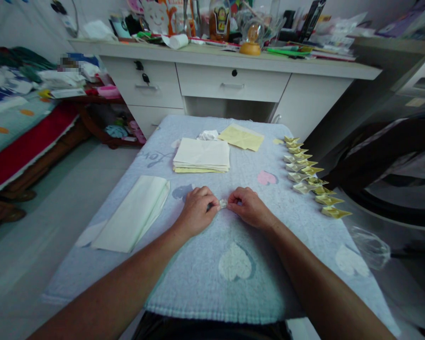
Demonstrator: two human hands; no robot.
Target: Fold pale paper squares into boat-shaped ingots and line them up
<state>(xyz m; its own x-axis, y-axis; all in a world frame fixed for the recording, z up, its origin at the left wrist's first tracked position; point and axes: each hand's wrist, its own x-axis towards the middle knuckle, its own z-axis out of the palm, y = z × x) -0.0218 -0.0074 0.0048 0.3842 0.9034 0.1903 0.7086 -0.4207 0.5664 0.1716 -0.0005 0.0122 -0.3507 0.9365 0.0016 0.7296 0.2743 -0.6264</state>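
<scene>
Between my two hands, over the middle of the cloth-covered table, is a small pale folded paper (pixel 223 203). My left hand (pixel 201 208) pinches its left end, with the thumb toward me. The right end is pinched by my right hand (pixel 247 206), its fingers curled. Most of the paper's shape is hidden by my fingertips. Just beyond the hands lies a stack of white and yellow paper sheets (pixel 201 156). Folded paper boats (pixel 306 172), yellow and whitish, stand in rows along the table's right side.
Left of my arm lies a folded pale green paper bundle (pixel 134 212). Yellow sheets (pixel 242 137) and a crumpled white tissue (pixel 208 135) are at the back. A white cabinet (pixel 230 80) stands behind the table, a bed (pixel 24 137) to the left, a clear plastic bag (pixel 370 248) at right.
</scene>
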